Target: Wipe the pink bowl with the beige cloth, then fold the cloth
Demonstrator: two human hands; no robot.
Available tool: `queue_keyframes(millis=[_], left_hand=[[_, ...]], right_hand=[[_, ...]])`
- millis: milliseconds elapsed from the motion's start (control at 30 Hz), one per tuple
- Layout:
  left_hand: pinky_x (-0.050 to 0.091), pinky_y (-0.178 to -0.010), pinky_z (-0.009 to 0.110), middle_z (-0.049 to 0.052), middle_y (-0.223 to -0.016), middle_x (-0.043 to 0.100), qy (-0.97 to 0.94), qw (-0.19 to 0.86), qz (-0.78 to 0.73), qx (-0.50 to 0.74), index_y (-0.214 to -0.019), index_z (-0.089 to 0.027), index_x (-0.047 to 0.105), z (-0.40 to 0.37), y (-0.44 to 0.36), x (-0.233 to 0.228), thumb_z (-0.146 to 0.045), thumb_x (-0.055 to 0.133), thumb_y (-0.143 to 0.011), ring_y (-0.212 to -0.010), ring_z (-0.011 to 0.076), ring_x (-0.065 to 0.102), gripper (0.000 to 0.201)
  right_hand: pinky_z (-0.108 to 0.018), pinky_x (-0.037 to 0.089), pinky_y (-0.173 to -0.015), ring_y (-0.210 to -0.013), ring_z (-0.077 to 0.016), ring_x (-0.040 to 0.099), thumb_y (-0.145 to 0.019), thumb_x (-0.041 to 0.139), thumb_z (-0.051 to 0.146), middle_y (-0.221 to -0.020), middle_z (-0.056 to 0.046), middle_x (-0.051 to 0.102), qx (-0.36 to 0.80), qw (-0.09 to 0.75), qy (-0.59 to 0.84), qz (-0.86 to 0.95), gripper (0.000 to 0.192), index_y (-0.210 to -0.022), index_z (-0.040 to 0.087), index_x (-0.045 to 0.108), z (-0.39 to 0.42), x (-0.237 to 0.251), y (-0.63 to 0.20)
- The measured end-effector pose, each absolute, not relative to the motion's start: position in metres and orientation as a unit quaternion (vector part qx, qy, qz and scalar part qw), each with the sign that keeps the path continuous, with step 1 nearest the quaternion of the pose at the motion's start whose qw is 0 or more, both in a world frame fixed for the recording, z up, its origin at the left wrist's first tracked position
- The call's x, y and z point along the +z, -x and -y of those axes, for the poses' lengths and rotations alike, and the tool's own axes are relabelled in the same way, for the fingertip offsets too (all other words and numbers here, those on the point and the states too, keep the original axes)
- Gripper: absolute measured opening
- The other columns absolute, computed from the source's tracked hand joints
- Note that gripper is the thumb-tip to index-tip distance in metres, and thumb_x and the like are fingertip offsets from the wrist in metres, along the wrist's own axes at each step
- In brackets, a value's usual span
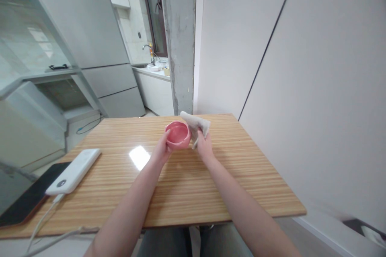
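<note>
A pink bowl [177,133] is tilted so that its inside faces me, above the far half of the wooden table [120,192]. My left hand [163,147] grips its left side, with the thumb over the rim and the other fingers mostly hidden behind the wall. In my right hand [205,144] is a whitish cloth [196,122], bunched between the fingers. The cloth hangs close against the bowl's right side; whether it presses on the bowl I cannot tell.
On the table's left lie a white power bank [75,170] with a cable [45,217] and a dark flat tablet-like device [33,192]. A white wall [286,88] borders the right side. Beyond the table stand a fridge [81,20], a concrete pillar [181,40] and a sink counter [153,88].
</note>
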State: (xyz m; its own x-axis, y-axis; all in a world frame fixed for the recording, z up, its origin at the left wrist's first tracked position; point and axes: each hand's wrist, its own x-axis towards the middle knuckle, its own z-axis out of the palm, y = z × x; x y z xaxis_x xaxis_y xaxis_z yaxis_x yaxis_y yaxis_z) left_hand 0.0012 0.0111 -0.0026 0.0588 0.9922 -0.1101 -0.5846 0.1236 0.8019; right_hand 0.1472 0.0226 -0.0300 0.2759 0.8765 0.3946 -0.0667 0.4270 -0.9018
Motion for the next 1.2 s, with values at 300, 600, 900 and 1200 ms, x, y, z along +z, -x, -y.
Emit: queue_keyframes(millis=[300, 600, 900, 1200], left_hand=[[0.049, -0.094, 0.035, 0.01, -0.119, 0.063, -0.305, 0.666, -0.308, 0.607, -0.114, -0.014, 0.06, -0.011, -0.006, -0.002, -0.036, 0.053, -0.086, -0.115, 0.023, 0.055, 0.036], [0.055, -0.081, 0.034, 0.011, -0.122, 0.061, -0.352, 0.733, -0.32, 0.485, -0.121, -0.019, 0.057, -0.007, -0.004, -0.007, -0.049, 0.052, -0.084, -0.112, 0.0266, 0.057, 0.048], [0.051, -0.09, 0.036, 0.011, -0.118, 0.063, -0.311, 0.664, -0.299, 0.61, -0.118, -0.014, 0.055, -0.011, -0.007, -0.002, -0.037, 0.052, -0.087, -0.11, 0.0227, 0.058, 0.039], [0.056, -0.071, 0.031, 0.011, -0.116, 0.062, -0.363, 0.699, -0.351, 0.507, -0.117, -0.018, 0.054, -0.004, -0.005, -0.009, -0.033, 0.068, -0.075, -0.098, 0.0232, 0.063, 0.047]], right_hand=[[-0.04, 0.038, -0.105, -0.116, -0.0222, 0.055, -0.081, 0.053, 0.051, -0.106, -0.004, 0.069, 0.419, 0.65, 0.394, 0.497, 0.043, -0.112, 0.021, 0.063, -0.02, -0.042, -0.127], [-0.042, 0.037, -0.106, -0.118, -0.021, 0.053, -0.084, 0.047, 0.047, -0.117, -0.008, 0.064, 0.407, 0.686, 0.412, 0.44, 0.047, -0.118, 0.016, 0.058, -0.025, -0.043, -0.134], [-0.041, 0.036, -0.106, -0.118, -0.0205, 0.054, -0.083, 0.049, 0.05, -0.112, -0.004, 0.067, 0.439, 0.66, 0.414, 0.447, 0.041, -0.111, 0.022, 0.062, -0.021, -0.049, -0.118], [-0.038, 0.045, -0.097, -0.108, -0.0202, 0.06, -0.082, 0.05, 0.045, -0.114, -0.006, 0.066, 0.416, 0.679, 0.415, 0.44, 0.039, -0.11, 0.021, 0.062, -0.031, -0.044, -0.138]])
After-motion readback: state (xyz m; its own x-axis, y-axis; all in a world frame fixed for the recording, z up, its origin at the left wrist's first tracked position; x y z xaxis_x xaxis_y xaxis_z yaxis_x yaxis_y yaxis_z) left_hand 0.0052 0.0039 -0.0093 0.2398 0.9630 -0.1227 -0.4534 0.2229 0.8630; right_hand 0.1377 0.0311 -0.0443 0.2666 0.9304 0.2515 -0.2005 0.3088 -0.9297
